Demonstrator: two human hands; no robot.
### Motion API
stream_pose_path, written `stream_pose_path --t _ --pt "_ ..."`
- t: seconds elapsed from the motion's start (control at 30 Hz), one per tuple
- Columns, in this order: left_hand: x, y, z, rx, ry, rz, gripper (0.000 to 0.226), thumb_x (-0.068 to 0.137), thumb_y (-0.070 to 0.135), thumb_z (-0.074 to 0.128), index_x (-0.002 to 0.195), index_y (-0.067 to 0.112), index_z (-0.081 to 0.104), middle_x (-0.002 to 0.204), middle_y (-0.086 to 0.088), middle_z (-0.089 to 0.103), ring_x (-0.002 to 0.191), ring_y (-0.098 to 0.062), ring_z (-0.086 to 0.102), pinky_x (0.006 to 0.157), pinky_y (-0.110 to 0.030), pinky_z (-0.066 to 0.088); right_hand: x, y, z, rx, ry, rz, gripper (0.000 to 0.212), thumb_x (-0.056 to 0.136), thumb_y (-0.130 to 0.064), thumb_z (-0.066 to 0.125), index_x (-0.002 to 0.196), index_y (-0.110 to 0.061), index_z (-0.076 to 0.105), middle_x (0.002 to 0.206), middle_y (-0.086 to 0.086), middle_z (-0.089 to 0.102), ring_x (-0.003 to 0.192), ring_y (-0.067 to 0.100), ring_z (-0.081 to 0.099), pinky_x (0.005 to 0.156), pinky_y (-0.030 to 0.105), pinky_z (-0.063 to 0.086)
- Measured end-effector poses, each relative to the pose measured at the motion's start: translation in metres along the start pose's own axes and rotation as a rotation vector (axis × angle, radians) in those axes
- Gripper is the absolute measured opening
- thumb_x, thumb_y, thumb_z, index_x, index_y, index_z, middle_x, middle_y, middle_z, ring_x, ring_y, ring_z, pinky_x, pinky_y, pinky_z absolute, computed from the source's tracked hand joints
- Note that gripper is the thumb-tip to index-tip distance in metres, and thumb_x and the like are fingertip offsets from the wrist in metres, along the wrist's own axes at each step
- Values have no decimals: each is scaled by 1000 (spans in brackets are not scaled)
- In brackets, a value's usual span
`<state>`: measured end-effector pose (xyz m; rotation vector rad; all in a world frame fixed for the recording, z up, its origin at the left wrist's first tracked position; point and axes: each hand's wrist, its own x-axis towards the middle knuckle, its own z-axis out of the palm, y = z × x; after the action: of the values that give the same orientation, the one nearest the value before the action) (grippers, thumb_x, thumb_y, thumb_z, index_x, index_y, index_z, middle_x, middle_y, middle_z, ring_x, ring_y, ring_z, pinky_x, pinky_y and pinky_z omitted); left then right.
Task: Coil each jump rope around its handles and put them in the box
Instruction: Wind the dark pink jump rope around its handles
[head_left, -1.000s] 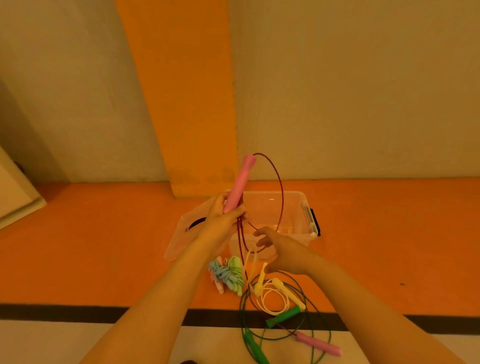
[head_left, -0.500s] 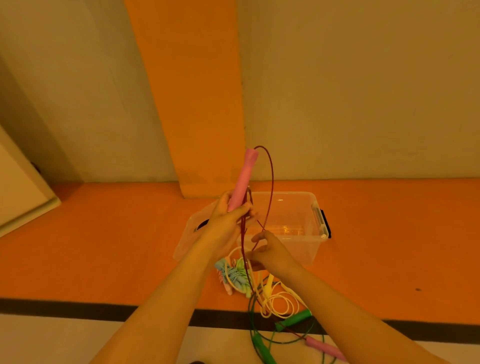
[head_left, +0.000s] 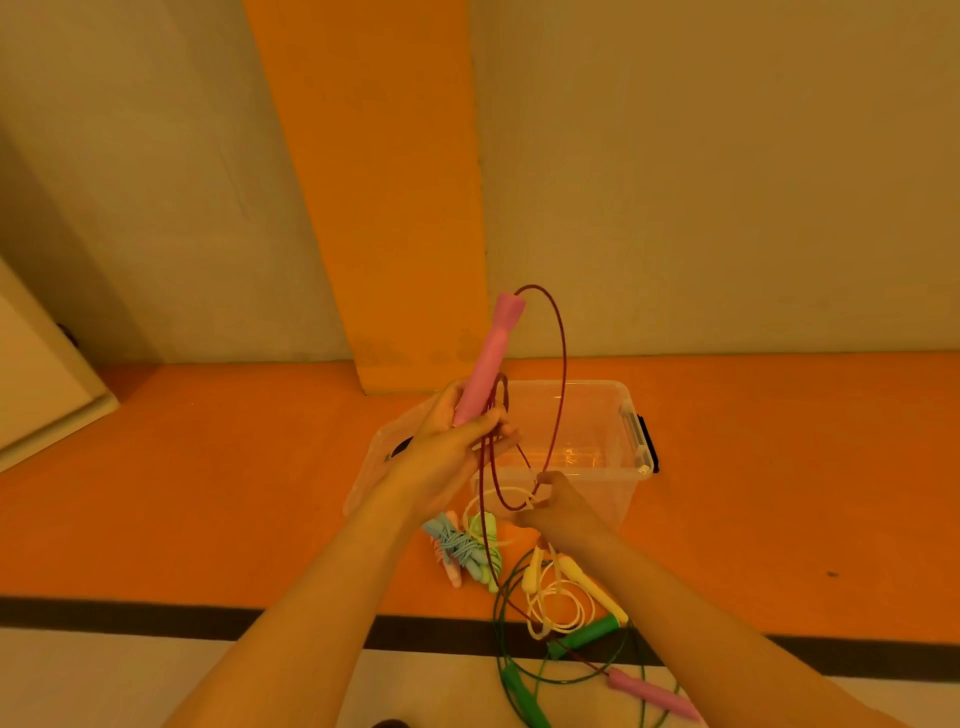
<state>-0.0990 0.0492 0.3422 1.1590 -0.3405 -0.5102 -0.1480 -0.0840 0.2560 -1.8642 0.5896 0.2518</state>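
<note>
Left grip (head_left: 457, 441): closed round the lower end of pink handle (head_left: 488, 364); handle held up, top tilted right. Dark-red cord (head_left: 562, 364) leaves the handle top, arcs right and down in front of the box (head_left: 571, 383); more strands hang beside the handle at the left fingers.
Right grip (head_left: 563, 512): thumb + fingers pinch the cord low on the loop, just before the box's near wall (a pale cord lies at the same fingertips; can't tell if held).
Box: clear plastic, lid off, on orange floor (head_left: 208, 493) behind both grips.
Second pink handle (head_left: 652, 693): on floor, bottom right.
Also on floor, in front of box:
- coiled bundle (head_left: 457, 548), blue/pink/lt green, wound
- yellow rope (head_left: 558, 608), loose
- green rope (head_left: 587, 631), loose, looping wide round the yellow one

Bkgd: orange pillar (head_left: 389, 208).
</note>
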Motion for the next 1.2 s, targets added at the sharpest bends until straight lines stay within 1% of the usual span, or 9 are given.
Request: stream_pose_path --t 0.07,0.2,0.37,0.53,0.73,0.9,1.0,1.1,1.2 --pt "-1 0 0 2 -6 0 34 93 -6 50 122 12 49 81 -7 55 71 -13 61 99 -46 50 3 1 -4 -78 5 -4 56 85 -16 68 135 -13 43 97 6 59 58 12 54 49 22 43" --pt "-1 0 -2 -15 -3 -2 35 92 -6 51 122 13 49 79 -7 56 72 -14 61 96 -43 52 4 3 -12 -227 -25 -16 19 88 -18 66 101 -4 68 78 5 58 58 11 50 54 22 43" --pt "-1 1 -4 -36 -1 2 35 91 -5 52 120 14 50 80 -6 56 72 -15 60 95 -43 53 1 10 -13 -274 -81 10 17 92 -30 59 95 -15 52 76 2 56 54 10 47 47 22 35" --pt "1 1 -7 -25 10 16 36 91 -4 53 122 14 50 81 -6 57 75 -16 59 98 -45 50 1 8 -13 -21 -45 -45 14 94 -25 58 92 -15 49 80 3 68 43 7 49 41 20 39" --pt "1 -9 -17 298 98 48 37 93 0 57 124 17 48 89 -5 59 76 -13 65 89 -38 53 -4 -14 -31 5 100 -338 4 91 -7 59 93 -6 57 66 2 61 43 5 51 50 27 45" --pt "3 -17 -24 549 185 90 34 93 2 58 123 15 47 92 -4 57 70 -10 60 80 -36 52 -30 -46 -68 186 296 -504 6 94 -10 55 97 -6 59 77 2 64 59 10 57 53 15 49" --pt "4 -19 -24 591 197 95 33 93 5 59 120 19 47 98 -6 58 69 -6 60 79 -36 51 -34 -46 -95 295 432 -489 3 93 -7 56 96 -7 57 82 8 65 57 14 53 48 18 46" --pt "6 -19 -22 576 216 117 33 93 4 58 119 20 46 99 -7 57 71 -6 60 72 -25 50 -23 -28 -105 102 458 -384 8 91 -10 60 94 -18 59 100 11 66 71 16 60 61 26 48" --pt "7 -18 -15 561 225 144 33 93 3 57 120 17 45 97 -6 57 76 -13 58 58 -11 45 -11 -10 -107 -236 446 -273 38 89 -14 64 126 -16 55 130 8 57 112 23 57 90 37 48"
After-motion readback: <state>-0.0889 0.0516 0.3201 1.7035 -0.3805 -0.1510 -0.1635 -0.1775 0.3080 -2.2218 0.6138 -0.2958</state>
